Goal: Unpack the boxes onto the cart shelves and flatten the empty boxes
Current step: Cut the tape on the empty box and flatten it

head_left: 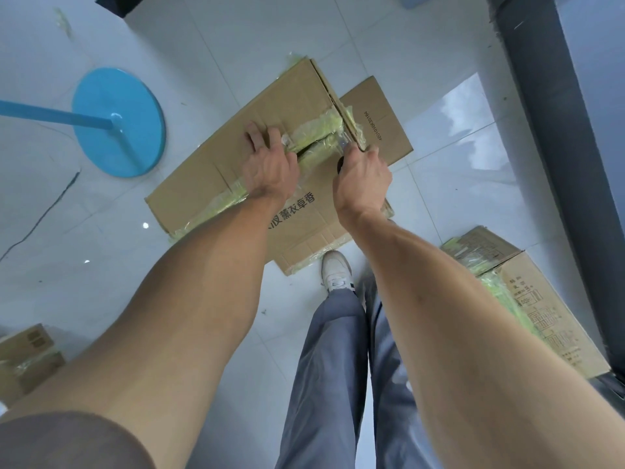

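Head view — left hand [270, 167] pressing taped box [216, 164], right hand [363, 184] gripping cutter [343, 143]

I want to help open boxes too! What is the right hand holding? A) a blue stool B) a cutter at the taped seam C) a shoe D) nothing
B: the right hand grips a small cutter with its blade at the taped seam of the box, which the left hand presses.

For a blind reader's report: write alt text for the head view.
A person's right hand grips a small cutting tool at the taped seam of a brown cardboard box on the white tiled floor, while the left hand presses on its top.
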### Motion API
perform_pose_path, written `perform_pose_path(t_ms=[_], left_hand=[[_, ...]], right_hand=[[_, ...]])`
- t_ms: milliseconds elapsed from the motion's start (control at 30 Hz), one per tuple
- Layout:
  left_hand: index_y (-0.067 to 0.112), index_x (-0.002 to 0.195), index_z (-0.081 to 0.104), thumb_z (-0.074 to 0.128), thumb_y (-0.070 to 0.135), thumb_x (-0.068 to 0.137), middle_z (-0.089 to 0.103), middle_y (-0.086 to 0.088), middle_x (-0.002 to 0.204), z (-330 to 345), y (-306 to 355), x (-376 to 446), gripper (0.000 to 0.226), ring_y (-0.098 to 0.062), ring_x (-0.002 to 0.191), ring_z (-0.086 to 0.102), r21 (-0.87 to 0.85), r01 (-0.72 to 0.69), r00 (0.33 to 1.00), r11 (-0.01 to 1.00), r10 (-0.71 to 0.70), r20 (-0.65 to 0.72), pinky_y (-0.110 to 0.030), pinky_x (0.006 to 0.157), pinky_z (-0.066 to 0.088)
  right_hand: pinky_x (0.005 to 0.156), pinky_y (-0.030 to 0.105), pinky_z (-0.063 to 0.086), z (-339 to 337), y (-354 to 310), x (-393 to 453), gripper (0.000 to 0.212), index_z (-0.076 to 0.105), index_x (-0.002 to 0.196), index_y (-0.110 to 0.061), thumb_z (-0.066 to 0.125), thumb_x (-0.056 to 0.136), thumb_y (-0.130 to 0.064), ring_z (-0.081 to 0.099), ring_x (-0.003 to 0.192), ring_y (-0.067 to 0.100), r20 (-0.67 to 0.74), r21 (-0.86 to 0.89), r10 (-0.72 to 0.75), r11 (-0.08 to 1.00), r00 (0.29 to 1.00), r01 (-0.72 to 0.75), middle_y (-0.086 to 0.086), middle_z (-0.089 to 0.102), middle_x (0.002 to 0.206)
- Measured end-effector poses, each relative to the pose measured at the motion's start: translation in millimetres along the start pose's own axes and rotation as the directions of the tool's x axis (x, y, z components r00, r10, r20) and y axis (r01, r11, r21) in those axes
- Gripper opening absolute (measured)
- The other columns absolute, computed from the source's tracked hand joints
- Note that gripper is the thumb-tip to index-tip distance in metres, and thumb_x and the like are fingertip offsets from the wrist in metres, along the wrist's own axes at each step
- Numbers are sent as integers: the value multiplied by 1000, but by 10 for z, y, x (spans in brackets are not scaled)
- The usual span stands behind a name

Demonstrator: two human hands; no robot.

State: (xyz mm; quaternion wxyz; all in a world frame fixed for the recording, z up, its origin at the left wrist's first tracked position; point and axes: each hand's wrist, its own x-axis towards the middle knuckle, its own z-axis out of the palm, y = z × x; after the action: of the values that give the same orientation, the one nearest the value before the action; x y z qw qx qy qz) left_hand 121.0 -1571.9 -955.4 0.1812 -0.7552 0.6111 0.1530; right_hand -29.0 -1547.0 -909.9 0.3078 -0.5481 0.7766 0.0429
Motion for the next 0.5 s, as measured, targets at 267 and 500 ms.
perform_pose_path(t_ms=[267,500], left_hand=[[11,129,42,36,24,96,26,-24,156,-81,14,47,36,-41,131,40,-37,30,1000,999,-30,2,-45,76,51],[7,132,39,34,26,100,27,-25,153,-158,3,182,37,-40,130,37,-29,30,999,999,-29,32,-47,81,55]], right_hand=[[83,42,28,13,130,-85,22,51,107,-22,51,86,-28,45,81,25,-95,1,-4,1000,995,4,3,52,95],[90,43,30,-79,694,-364,42,52,110,-19,54,82,-50,45,95,26,-164,9,225,974,960,-226,5,50,105]])
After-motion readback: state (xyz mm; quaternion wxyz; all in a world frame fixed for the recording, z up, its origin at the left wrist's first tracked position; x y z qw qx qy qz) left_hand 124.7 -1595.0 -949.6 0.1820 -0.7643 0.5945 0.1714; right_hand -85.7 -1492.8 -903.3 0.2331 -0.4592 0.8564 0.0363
